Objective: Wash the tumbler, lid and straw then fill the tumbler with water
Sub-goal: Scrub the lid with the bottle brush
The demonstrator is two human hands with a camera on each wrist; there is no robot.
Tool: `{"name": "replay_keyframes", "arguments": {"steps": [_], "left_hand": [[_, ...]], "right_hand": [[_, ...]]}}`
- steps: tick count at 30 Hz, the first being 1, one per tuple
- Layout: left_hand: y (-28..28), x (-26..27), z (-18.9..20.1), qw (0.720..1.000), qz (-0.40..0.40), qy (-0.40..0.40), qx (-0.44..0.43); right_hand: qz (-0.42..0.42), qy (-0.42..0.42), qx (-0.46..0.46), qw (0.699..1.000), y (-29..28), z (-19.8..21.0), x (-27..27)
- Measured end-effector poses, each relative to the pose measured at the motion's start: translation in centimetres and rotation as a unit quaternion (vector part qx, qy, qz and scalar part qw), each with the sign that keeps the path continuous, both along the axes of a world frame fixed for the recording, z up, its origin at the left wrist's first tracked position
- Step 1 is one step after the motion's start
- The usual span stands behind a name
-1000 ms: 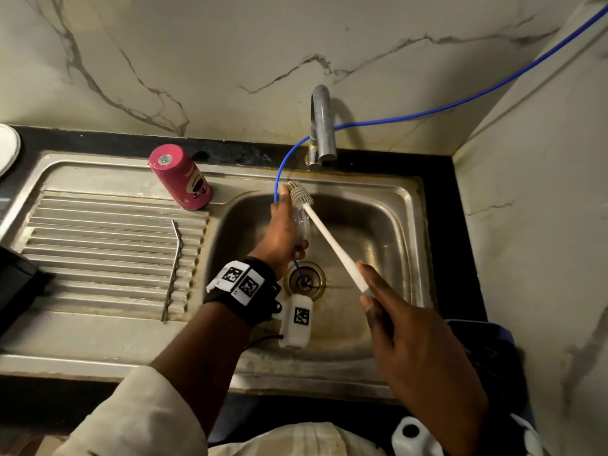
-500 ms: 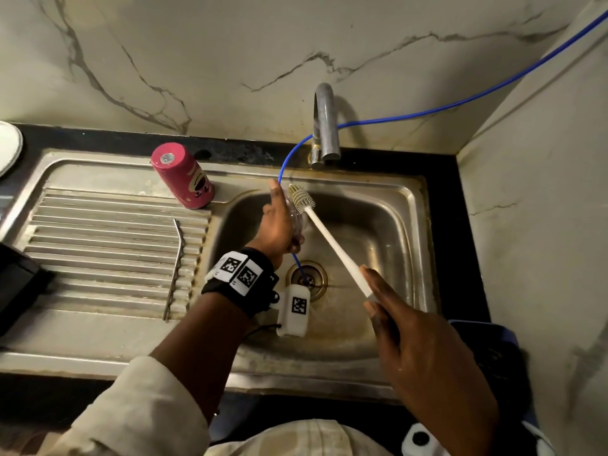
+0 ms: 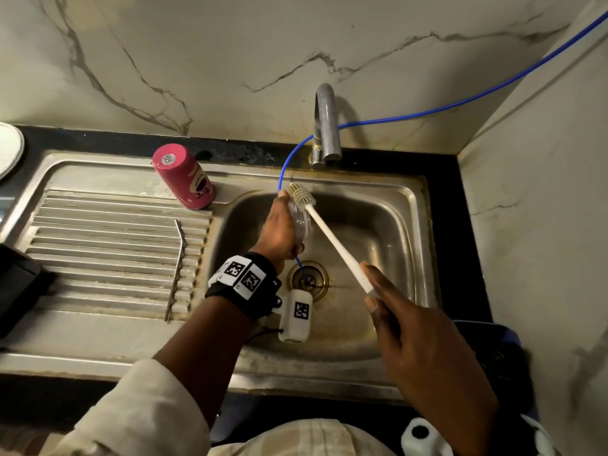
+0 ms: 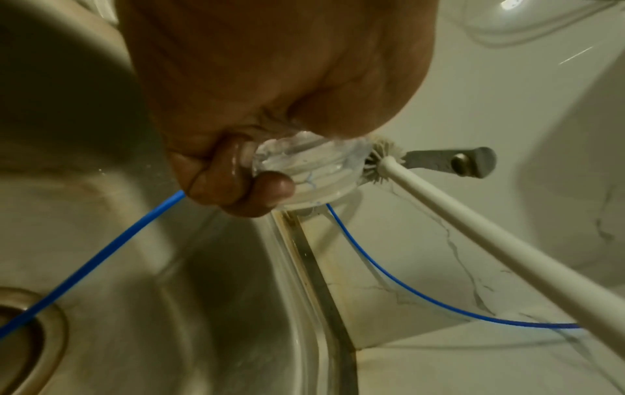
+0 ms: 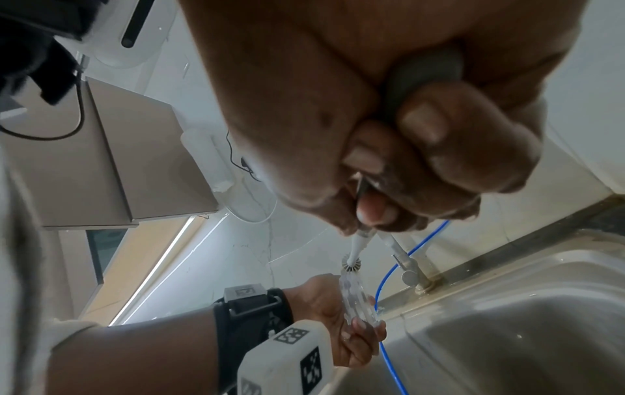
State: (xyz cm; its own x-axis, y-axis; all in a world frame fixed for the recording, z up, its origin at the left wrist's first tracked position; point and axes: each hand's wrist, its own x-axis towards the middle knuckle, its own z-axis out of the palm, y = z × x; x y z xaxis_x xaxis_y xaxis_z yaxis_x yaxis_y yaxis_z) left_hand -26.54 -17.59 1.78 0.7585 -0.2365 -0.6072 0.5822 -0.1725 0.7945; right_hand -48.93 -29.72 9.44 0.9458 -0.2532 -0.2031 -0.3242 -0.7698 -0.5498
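Most of clear lid [image 3: 301, 222] hidden behind left hand [image 3: 279, 230] in head view; only rim seen beside brush head [image 3: 302, 197]. Brush handle end buried in right hand [image 3: 424, 350]. Blue hose [image 3: 411, 114] cut off at upper right edge, its lower end lost in drain below left hand. Plate [image 3: 8, 149] at far left cropped. Right wrist cut off by lower edge.

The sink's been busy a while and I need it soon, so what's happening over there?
A person is scrubbing a clear lid, held in the left hand over the sink basin. The right hand grips a white bottle brush, its bristles at the lid's upper edge. The pink tumbler stands upside down on the drainboard, with the metal straw lying nearby.
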Motion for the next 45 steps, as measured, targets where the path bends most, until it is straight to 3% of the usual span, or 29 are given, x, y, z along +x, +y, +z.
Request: {"name": "replay_keyframes", "arguments": {"steps": [4,12,20,23,28,34,39,42,45], "left_hand": [[-1.0,-0.9,0.5,1.0,-0.013,-0.004,-0.012],[0.2,1.2,-0.4,0.995,0.079,0.062,-0.015],[-0.4,0.1,-0.4,0.998,0.04,-0.029,-0.035],[0.1,0.8,-0.8,0.994,0.081,-0.068,-0.014],[0.1,1.6,-1.8,0.993,0.113,-0.019,-0.038],[-1.3,0.4,-2.5,0.996,0.07,-0.044,-0.017],[0.3,1.9,-2.3,0.991,0.134,-0.003,-0.02],[0.5,1.7,-2.6,0.994,0.108,-0.003,0.0],[-0.5,-0.1,-3.4,0.996,0.028,-0.064,0.048]], "right_hand": [[0.001,0.008,-0.006,1.0,0.0,-0.4,1.0],[0.028,-0.007,0.014,0.999,0.3,0.4,-1.4],[0.01,-0.027,0.023,0.999,0.4,0.2,0.4],[0.009,-0.028,0.042,0.999,0.2,0.4,-0.1],[0.007,-0.012,0.039,0.999,0.4,0.8,-1.1],[0.0,-0.019,0.014,1.0,0.0,0.1,0.6],[0.026,-0.021,0.024,0.999,0.7,-0.2,0.2],[0.024,-0.012,0.018,0.999,0.6,-0.1,-0.3],[0.013,0.003,-0.007,1.0,0.2,-0.2,0.6]]}}
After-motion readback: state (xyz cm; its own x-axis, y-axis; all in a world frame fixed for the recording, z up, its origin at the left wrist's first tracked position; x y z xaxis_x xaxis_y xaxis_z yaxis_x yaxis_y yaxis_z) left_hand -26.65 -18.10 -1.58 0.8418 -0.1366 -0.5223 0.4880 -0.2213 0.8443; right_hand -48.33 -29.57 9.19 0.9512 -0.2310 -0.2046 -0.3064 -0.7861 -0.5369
